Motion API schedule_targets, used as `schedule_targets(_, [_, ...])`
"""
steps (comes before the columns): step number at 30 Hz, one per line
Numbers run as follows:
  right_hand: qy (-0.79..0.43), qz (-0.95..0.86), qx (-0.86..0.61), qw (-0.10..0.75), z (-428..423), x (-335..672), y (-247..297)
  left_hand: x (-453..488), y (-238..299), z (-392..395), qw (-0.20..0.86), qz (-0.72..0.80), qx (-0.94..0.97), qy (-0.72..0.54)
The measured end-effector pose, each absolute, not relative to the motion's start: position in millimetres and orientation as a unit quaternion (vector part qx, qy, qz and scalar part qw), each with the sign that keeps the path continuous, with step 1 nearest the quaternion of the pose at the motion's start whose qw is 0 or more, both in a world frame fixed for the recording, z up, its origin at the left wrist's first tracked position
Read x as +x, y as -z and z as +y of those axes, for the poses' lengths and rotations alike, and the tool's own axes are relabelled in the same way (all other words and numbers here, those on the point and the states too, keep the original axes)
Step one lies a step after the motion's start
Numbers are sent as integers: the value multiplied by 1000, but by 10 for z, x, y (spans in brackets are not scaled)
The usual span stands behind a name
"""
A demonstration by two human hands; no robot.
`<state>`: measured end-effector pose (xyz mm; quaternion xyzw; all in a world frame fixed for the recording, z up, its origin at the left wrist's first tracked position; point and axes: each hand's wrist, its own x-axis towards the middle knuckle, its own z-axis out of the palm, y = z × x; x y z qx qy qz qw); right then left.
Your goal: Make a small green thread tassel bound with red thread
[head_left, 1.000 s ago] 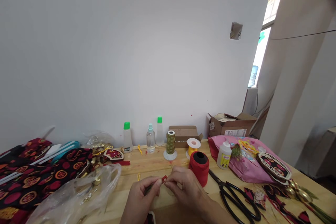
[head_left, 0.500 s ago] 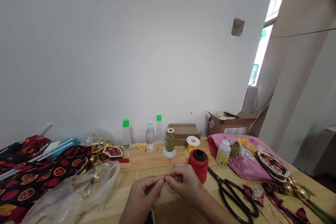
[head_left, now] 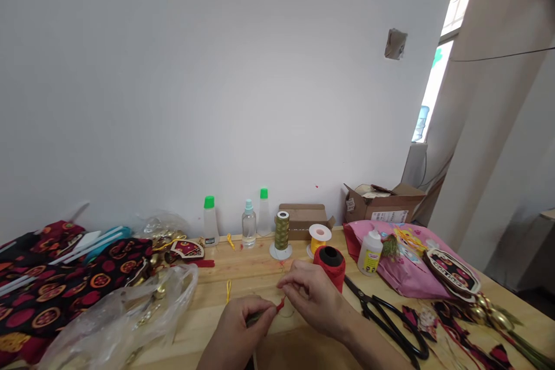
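Note:
My left hand [head_left: 243, 324] is low at the middle of the wooden table [head_left: 243, 277], fingers pinched on a small green piece with a red tip [head_left: 280, 304]. My right hand [head_left: 314, 298] is just right of it and a little higher, fingers curled in a pinch near the red tip; what it holds is too thin to make out. A red thread spool [head_left: 330, 263] stands right behind my right hand.
Black scissors [head_left: 385, 321] lie right of my hands. Behind stand an olive spool [head_left: 281, 235], a yellow spool [head_left: 319, 238], three bottles [head_left: 248, 225], a glue bottle [head_left: 370, 252] and cardboard boxes [head_left: 381, 202]. Patterned cloth [head_left: 65, 289] and a plastic bag [head_left: 125, 315] lie left.
My right hand has lifted up and away from my left hand, which has sunk a little with the red-tipped piece. The camera has shifted slightly.

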<state>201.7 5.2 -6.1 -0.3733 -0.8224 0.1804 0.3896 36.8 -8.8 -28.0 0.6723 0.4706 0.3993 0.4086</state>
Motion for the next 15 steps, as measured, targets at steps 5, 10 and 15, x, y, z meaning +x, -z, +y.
schedule_targets(5, [-270,-800,-343,412,11,2012,54,342,298,-21,419,498,619,-438])
schedule_targets(10, [-494,-688,-340,409,88,2047,101,267,371,50,429,519,530,-516])
schedule_targets(15, [-543,-658,-330,404,179,2062,130,281,400,49,438,508,498,-550])
